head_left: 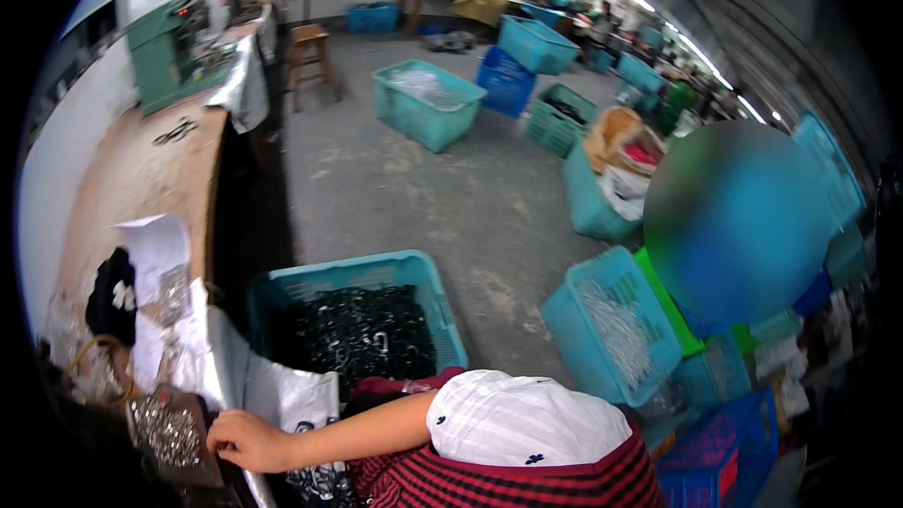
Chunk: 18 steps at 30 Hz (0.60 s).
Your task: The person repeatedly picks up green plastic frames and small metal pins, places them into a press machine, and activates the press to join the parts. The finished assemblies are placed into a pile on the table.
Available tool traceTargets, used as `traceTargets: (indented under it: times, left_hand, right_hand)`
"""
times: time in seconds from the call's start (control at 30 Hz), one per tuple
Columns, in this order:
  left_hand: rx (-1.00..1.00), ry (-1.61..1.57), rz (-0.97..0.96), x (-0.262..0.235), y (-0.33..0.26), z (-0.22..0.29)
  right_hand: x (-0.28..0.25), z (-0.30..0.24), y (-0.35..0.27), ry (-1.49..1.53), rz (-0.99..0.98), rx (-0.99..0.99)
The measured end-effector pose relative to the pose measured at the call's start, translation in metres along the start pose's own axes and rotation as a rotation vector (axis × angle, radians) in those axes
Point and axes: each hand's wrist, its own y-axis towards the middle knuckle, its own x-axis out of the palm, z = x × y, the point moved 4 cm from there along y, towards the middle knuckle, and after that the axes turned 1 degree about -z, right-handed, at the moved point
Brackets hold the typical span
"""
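Observation:
My right arm (367, 433), in a white short sleeve, reaches left across the lower part of the picture. At its end my right hand (252, 442) hangs over the right edge of a shallow dark tray (199, 478), with the fingers bent down and close together. What is between them, if anything, is hidden. Small shiny metal pieces (169, 431) fill the tray. Just right of my hand, dark pieces with metal parts (320, 482) lie by a silvery sheet (292, 390), partly under my forearm. My left hand is out of view.
Beyond my arm stands a teal basket (433, 287) of black parts. A wooden bench (122, 165) holding scissors (176, 132) and a green machine (160, 56) runs along the left. More crates (428, 122) and a stool (310, 56) stand on the floor. A blurred disc covers the right.

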Motion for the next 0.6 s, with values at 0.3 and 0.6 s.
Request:
traceTargets:
  times: [0.3, 0.6]
  left_hand:
    - [-0.334, -0.625, -0.683, 0.129, -0.038, 0.053]
    - [-0.521, -0.812, -0.570, 0.112, -0.039, 0.041]
  right_hand:
    - [-0.018, -0.004, -0.019, -0.070, 0.031, 0.095]
    - [0.015, -0.009, -0.030, -0.067, 0.002, 0.029]
